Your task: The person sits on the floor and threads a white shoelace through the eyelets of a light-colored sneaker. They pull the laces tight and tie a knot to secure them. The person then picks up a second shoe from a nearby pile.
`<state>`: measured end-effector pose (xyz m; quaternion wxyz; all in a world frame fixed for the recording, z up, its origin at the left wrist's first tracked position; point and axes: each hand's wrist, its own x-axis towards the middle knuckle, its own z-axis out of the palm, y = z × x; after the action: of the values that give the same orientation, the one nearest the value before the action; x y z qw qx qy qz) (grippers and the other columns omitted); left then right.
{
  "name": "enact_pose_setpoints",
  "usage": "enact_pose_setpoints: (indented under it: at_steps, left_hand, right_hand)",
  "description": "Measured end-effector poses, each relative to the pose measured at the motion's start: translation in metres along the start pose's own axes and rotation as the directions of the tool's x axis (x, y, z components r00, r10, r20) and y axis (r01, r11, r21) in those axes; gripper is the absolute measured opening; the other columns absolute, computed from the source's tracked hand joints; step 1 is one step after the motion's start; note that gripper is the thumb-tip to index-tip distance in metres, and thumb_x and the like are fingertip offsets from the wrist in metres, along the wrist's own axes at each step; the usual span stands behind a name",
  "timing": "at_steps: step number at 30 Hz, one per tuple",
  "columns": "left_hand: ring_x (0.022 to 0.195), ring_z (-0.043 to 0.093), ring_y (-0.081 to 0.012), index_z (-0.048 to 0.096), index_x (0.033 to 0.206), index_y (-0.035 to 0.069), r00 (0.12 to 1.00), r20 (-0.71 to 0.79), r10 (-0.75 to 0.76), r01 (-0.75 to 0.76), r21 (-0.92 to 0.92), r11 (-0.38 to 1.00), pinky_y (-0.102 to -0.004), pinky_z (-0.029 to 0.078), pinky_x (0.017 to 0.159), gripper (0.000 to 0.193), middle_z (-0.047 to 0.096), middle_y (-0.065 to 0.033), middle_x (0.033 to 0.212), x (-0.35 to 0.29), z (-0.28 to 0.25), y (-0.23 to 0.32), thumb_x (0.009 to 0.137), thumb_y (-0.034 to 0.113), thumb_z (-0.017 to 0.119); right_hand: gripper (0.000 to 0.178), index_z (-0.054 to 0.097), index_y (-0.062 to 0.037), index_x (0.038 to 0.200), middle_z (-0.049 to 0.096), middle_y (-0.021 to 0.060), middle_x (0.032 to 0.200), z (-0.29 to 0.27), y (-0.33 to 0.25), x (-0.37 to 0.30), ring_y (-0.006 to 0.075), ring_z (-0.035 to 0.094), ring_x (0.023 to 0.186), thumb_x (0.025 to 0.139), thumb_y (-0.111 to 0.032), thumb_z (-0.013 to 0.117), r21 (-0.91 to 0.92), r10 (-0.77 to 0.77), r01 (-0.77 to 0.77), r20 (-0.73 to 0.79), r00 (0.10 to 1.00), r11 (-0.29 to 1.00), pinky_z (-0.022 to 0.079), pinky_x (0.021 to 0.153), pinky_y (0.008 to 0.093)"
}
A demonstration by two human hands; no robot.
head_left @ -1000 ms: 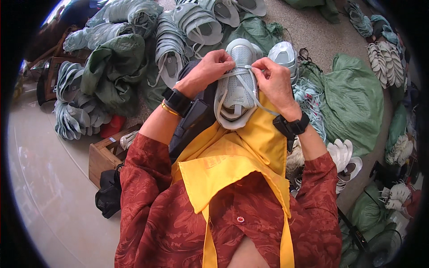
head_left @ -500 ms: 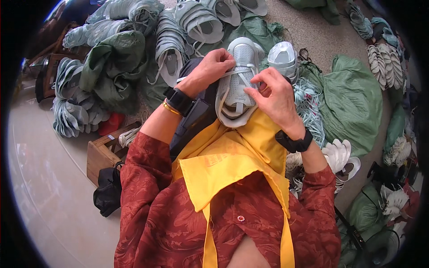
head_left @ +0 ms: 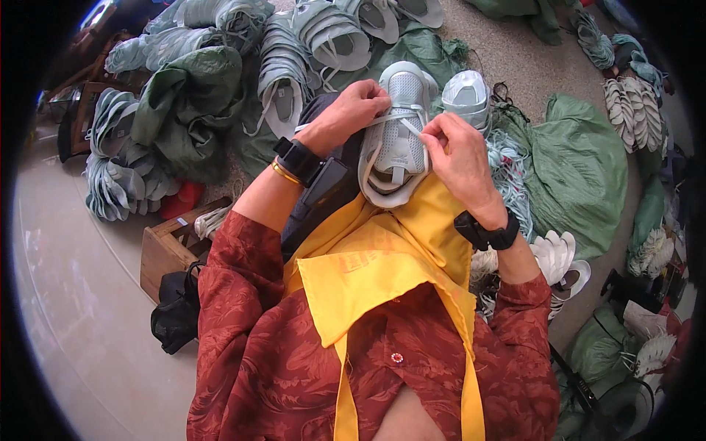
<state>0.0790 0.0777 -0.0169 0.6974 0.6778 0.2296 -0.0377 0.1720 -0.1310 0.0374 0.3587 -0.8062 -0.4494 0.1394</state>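
Note:
A pale grey-blue shoe upper (head_left: 397,151) lies over my lap, its toe pointing away from me and its opening toward my yellow apron (head_left: 368,287). A white shoelace (head_left: 403,115) crosses the upper near the toe end. My left hand (head_left: 357,110) pinches one side of the lace at the upper's left edge. On the right, my right hand (head_left: 457,151) is closed, thumb against fingers, on the lace's other end beside the eyelets. The lace looks drawn out between the two hands. Just right of the toe sits another pale upper (head_left: 466,97).
Stacks of nested shoe uppers (head_left: 283,81) stand at the far left and top. Bundles of pale blue laces (head_left: 507,173) lie to my right, beside a green woven sack (head_left: 577,173). A wooden stool (head_left: 169,253) and a black bag (head_left: 176,312) are at my left.
My right hand has moved slightly right and away from the upper's middle, drawing the lace outward. My left hand stays nearly in place. The whole view has shifted a little.

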Motion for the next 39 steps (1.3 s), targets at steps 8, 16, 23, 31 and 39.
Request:
enact_pose_setpoints:
  at_steps: [8, 16, 23, 31, 39]
  left_hand:
    - [0.075, 0.048, -0.0025, 0.053, 0.097, 0.007, 0.981, -0.052, 0.186, -0.178, 0.121, 0.977, -0.0194, 0.041, 0.067, 0.02, 0.051, 0.0056, 0.084, -0.023, 0.004, -0.002, 0.094, 0.013, 0.072]
    - [0.073, 0.047, -0.0013, 0.051, 0.093, 0.007, 0.982, -0.031, 0.184, -0.174, 0.206, 0.963, -0.0203, 0.04, 0.064, 0.02, 0.05, 0.0062, 0.082, -0.026, 0.004, 0.0, 0.093, 0.012, 0.071]
    - [0.075, 0.047, -0.0013, 0.051, 0.093, 0.007, 0.988, -0.021, 0.153, -0.151, 0.064, 0.986, -0.0202, 0.039, 0.065, 0.018, 0.05, 0.0065, 0.082, -0.035, 0.008, 0.01, 0.093, 0.011, 0.069]
    - [0.079, 0.045, -0.001, 0.05, 0.093, 0.01, 0.977, 0.056, 0.203, -0.194, -0.139, 0.971, -0.0188, 0.038, 0.069, 0.015, 0.048, 0.0076, 0.086, -0.059, -0.014, 0.025, 0.095, 0.006, 0.065]
    - [0.076, 0.046, -0.0024, 0.053, 0.096, 0.005, 0.972, -0.009, 0.235, -0.234, 0.062, 0.97, -0.0202, 0.04, 0.066, 0.013, 0.052, 0.0046, 0.084, -0.051, -0.008, 0.02, 0.095, 0.004, 0.066]
  right_hand:
    - [0.01, 0.06, 0.0005, 0.09, 0.068, 0.016, 0.073, 0.001, 0.005, 0.005, 0.0355, 0.069, 0.067, 0.09, -0.005, 0.069, 0.129, 0.121, -0.122, 0.017, 0.993, 0.984, 0.052, 0.06, 0.0422]
    - [0.012, 0.062, 0.001, 0.089, 0.064, 0.0075, 0.068, -0.015, 0.01, -0.025, 0.0114, 0.061, 0.058, 0.091, -0.007, 0.07, 0.196, 0.182, -0.195, 0.08, 0.98, 0.961, 0.047, 0.054, 0.0283]
    - [0.01, 0.064, 0.0001, 0.09, 0.065, 0.0057, 0.068, -0.008, 0.015, -0.025, 0.0091, 0.061, 0.06, 0.094, -0.008, 0.069, 0.261, 0.191, -0.2, 0.06, 0.98, 0.944, 0.048, 0.055, 0.0268]
    - [0.011, 0.065, -0.0002, 0.091, 0.067, 0.0077, 0.069, -0.002, 0.017, -0.026, 0.0126, 0.063, 0.059, 0.093, -0.01, 0.07, 0.236, 0.178, -0.182, 0.038, 0.983, 0.955, 0.049, 0.056, 0.0275]
    - [0.01, 0.068, -0.0004, 0.095, 0.07, 0.0084, 0.073, -0.002, 0.016, -0.021, 0.012, 0.066, 0.061, 0.092, -0.01, 0.072, 0.259, 0.177, -0.178, 0.025, 0.984, 0.949, 0.05, 0.057, 0.0269]
